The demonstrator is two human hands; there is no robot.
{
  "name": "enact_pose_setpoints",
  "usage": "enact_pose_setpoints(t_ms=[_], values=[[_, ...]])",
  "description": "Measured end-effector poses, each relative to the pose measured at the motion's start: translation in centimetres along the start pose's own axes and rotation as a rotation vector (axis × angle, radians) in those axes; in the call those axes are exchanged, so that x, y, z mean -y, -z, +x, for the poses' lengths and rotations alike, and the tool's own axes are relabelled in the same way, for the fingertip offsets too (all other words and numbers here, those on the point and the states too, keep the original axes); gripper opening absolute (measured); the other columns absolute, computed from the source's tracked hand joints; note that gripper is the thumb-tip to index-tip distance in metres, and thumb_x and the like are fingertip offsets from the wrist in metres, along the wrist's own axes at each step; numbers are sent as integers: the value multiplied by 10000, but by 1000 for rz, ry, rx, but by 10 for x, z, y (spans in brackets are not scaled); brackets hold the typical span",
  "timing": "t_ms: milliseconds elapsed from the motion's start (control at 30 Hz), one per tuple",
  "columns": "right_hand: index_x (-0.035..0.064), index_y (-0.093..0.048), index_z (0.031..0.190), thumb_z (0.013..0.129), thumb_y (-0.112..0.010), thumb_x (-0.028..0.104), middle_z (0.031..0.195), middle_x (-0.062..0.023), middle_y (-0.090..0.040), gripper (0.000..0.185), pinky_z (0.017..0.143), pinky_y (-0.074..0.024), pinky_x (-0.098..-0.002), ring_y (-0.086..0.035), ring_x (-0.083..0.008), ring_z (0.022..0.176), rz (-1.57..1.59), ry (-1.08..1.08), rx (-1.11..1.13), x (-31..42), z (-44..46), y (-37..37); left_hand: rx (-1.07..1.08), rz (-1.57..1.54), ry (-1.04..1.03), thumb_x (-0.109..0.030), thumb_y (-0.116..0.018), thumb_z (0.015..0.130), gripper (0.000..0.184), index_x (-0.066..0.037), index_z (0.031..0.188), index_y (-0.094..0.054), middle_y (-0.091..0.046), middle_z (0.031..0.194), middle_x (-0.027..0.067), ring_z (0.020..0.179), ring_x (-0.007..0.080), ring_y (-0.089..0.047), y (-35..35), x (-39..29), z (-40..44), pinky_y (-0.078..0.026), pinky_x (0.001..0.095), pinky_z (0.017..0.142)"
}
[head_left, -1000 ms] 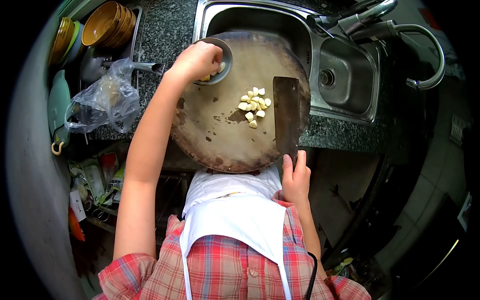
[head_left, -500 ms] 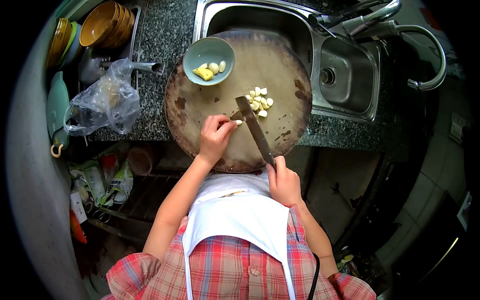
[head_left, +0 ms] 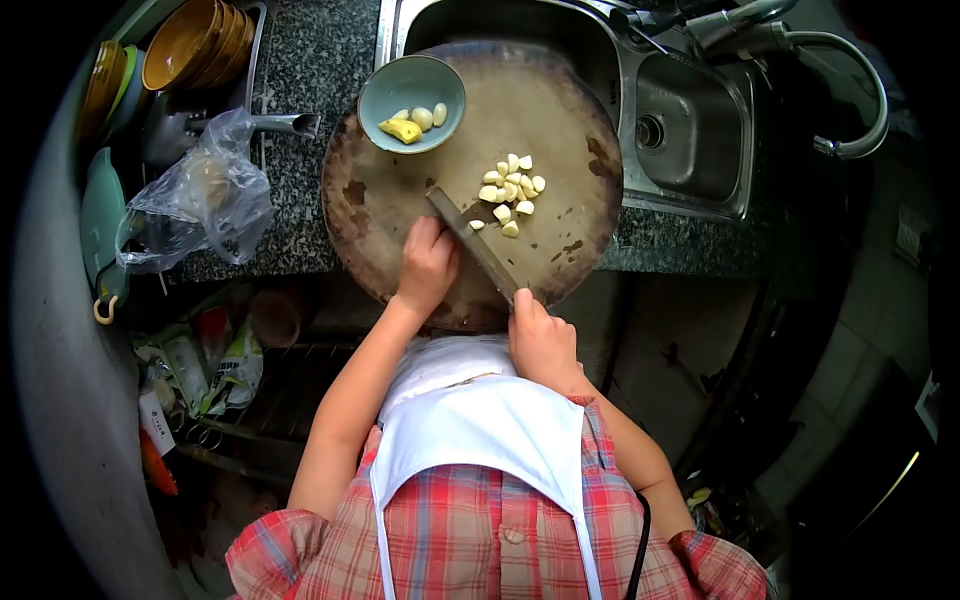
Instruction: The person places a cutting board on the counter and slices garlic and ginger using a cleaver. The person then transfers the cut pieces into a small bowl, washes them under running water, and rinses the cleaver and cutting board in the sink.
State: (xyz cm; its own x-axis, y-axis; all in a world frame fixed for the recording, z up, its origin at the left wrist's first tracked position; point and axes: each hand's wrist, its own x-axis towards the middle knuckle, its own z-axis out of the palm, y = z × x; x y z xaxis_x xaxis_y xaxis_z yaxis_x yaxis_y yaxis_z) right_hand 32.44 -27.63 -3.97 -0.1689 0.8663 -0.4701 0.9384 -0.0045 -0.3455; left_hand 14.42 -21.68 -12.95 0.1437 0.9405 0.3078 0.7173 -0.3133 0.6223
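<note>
A cleaver (head_left: 472, 243) slants over the round cutting board (head_left: 385, 235), its handle in my right hand (head_left: 543, 340), whose fingers are wrapped round it. My left hand (head_left: 428, 262) is closed beside the left face of the blade; anything between its fingertips is hidden. One garlic piece (head_left: 477, 225) lies just right of the blade. Several more cut garlic pieces (head_left: 513, 181) form a loose pile further up the board. At the board's upper left stands a blue-green bowl (head_left: 378, 90) with a yellow piece (head_left: 401, 130) and several whole cloves (head_left: 422, 118) inside.
Behind and right of the board is a steel double sink (head_left: 690, 195) with a faucet (head_left: 868, 147). A clear plastic bag (head_left: 205, 200), stacked brown bowls (head_left: 185, 45) and a metal utensil (head_left: 285, 124) are on the left. Packets (head_left: 225, 375) sit below the counter.
My left hand went from the bowl down to the lower board, beside the blade. My right hand swung the cleaver leftward from the board's right side. One garlic piece now lies near the blade.
</note>
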Motion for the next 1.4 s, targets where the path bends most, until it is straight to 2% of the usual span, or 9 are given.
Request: enact_pose_setpoints(t_ms=[300, 433, 533, 667, 733, 800, 933, 1133, 1400], values=[[21, -452, 952, 935, -514, 114, 654, -195, -586, 113, 498, -427, -447, -587, -404, 581, 542, -84, -330, -19, -3, 48, -311, -69, 150, -48, -658, 797, 177, -30, 957, -586, -608, 883, 103, 784, 268, -566, 13, -25, 86, -448, 368, 721], [23, -451, 951, 936, -508, 110, 650, -190, -582, 104, 501, -427, -439, -585, -398, 577, 611, -118, -313, -17, 0, 55, 256, 491, 104, -206, -713, 731, 331, -74, 1021, -625, -608, 1046, 79, 1007, 279, -520, 56, 29, 151, -417, 401, 894], [25, -454, 954, 937, -508, 112, 644, -184, -579, 104, 501, -428, -436, -585, -393, 574, 613, -84, -303, -20, 0, 52, 571, 653, 34, -251, -695, 718, 247, -66, 878, -661, -652, 884, 69, 960, 276, -548, 52, 38, 181, -408, 383, 867], [30, -462, 958, 939, -510, 124, 646, -174, -583, 107, 504, -430, -438, -589, -387, 575, 611, -79, -289, -22, -6, 51, 496, 511, 86, -262, -687, 721, 222, -72, 832, -661, -651, 797, 58, 909, 258, -564, 61, 28, 182, -395, 375, 848], [31, -463, 956, 939, -506, 126, 651, -174, -586, 106, 515, -436, -443, -591, -390, 581, 641, -115, -302, -20, -10, 53, 151, 312, 24, -276, -659, 751, 214, -67, 795, -663, -659, 803, 65, 846, 226, -575, 75, 12, 165, -388, 366, 804], [31, -462, 956, 936, -508, 124, 654, -176, -588, 106, 518, -438, -445, -592, -392, 585, 650, -127, -296, -21, -10, 50, 22, 509, -25, -360, -677, 758, 280, -91, 754, -601, -603, 743, 48, 760, 190, -525, 75, -18, 131, -339, 371, 742], [33, -462, 957, 930, -512, 124, 669, -186, -597, 107, 522, -443, -452, -598, -398, 603, 626, -102, -280, -25, -6, 44, 158, 490, -20, -464, -700, 738, 365, -125, 713, -567, -525, 691, 24, 750, 199, -485, 24, -33, 56, -302, 365, 752], [57, -460, 961, 918, -528, 150, 682, -181, -613, 123, 519, -459, -478, -604, -405, 608, 463, -16, -194, -27, -6, 38, 113, 251, 202, -320, -733, 750, 288, -78, 858, -618, -584, 849, 28, 832, 206, -529, 14, -34, 25, -324, 366, 784], [71, -438, 899, 887, -553, 149, 687, -161, -619, 140, 479, -470, -479, -599, -386, 565, 102, 59, -31, -23, -14, 30, 11, 55, -27, -67, -694, 716, 166, -56, 852, -600, -591, 909, 57, 802, 246, -545, 7, -16, 15, -384, 367, 723]])
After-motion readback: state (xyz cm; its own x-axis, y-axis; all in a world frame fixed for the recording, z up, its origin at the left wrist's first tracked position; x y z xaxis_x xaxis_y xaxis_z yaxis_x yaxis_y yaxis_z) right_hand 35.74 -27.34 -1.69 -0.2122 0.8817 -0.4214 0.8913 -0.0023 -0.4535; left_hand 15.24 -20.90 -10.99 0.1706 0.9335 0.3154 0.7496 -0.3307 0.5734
